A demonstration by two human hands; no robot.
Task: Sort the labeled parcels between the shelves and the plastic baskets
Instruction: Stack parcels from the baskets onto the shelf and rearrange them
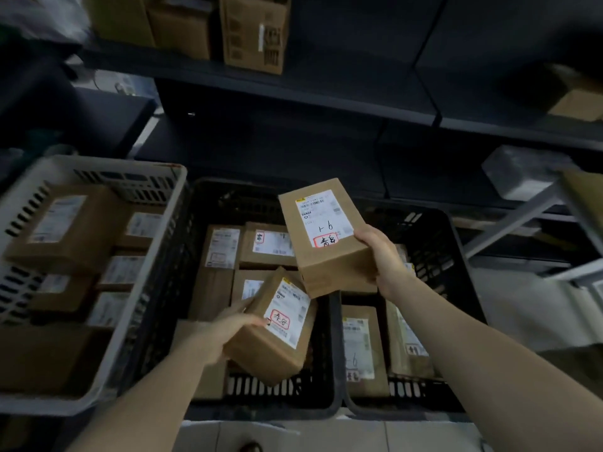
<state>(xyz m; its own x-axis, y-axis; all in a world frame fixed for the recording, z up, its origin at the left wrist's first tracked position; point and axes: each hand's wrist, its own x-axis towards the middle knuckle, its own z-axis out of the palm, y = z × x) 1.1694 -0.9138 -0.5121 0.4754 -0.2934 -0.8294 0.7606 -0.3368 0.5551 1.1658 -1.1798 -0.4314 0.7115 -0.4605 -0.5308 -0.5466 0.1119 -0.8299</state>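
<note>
Sorting is mid-step. The right grip (381, 256) clasps a tall brown cardboard parcel marked 9-1 (323, 236). Just below it, the left grip (228, 327) clutches a smaller brown labelled parcel (277, 331). The next move likely calls for reading both labels and choosing the dark metal shelves (293, 93) or a basket. Beneath the grips, the black plastic baskets (248, 401) hold more boxes, as does the grey plastic basket (107, 164) to their left.

Left hand (228, 331) around lower parcel (277, 334), right hand (381, 252) around upper parcel (326, 223)

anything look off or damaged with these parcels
Nothing looks damaged or spilled. Only the top parcel in the white basket stands out: it lies tilted rather than flat.
</note>
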